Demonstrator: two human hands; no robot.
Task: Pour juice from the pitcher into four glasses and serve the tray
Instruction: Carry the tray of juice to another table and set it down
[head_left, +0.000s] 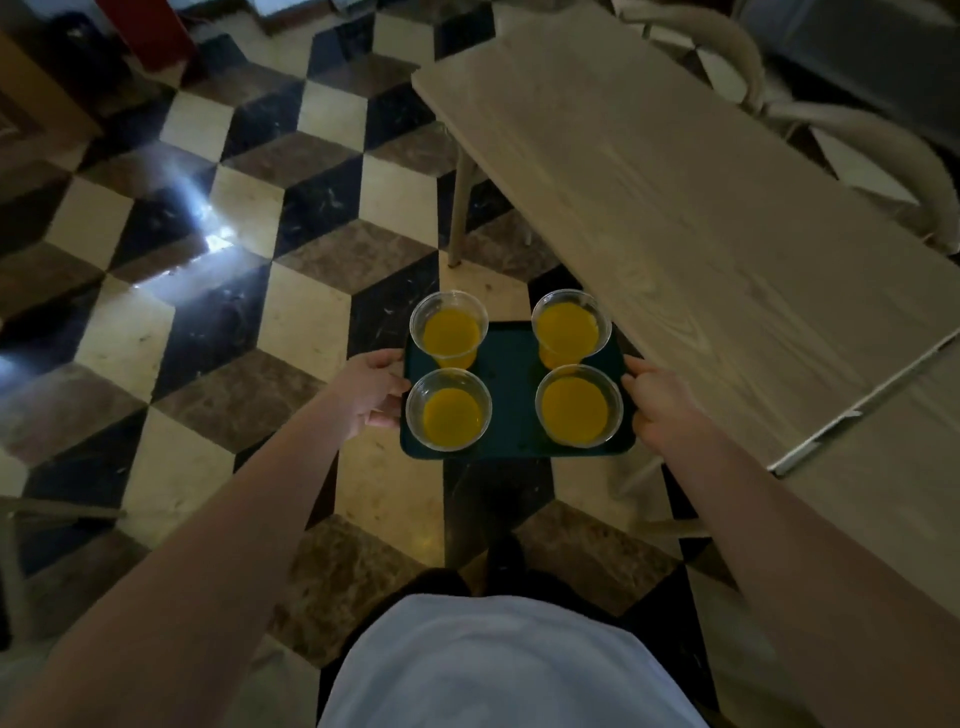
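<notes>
I hold a dark green tray (511, 384) level in front of me, above the tiled floor. My left hand (371, 392) grips its left edge and my right hand (657, 402) grips its right edge. Several clear plastic glasses of orange juice stand upright on it in a square: far left (449, 332), far right (569, 327), near left (449, 410), near right (577, 408). No pitcher is in view.
A long light wooden table (675, 208) runs diagonally on my right, its near corner close to the tray. A second tabletop (883, 493) adjoins it at lower right. Pale chairs (857, 130) stand behind it. Checkered floor (234, 312) spreads ahead and left.
</notes>
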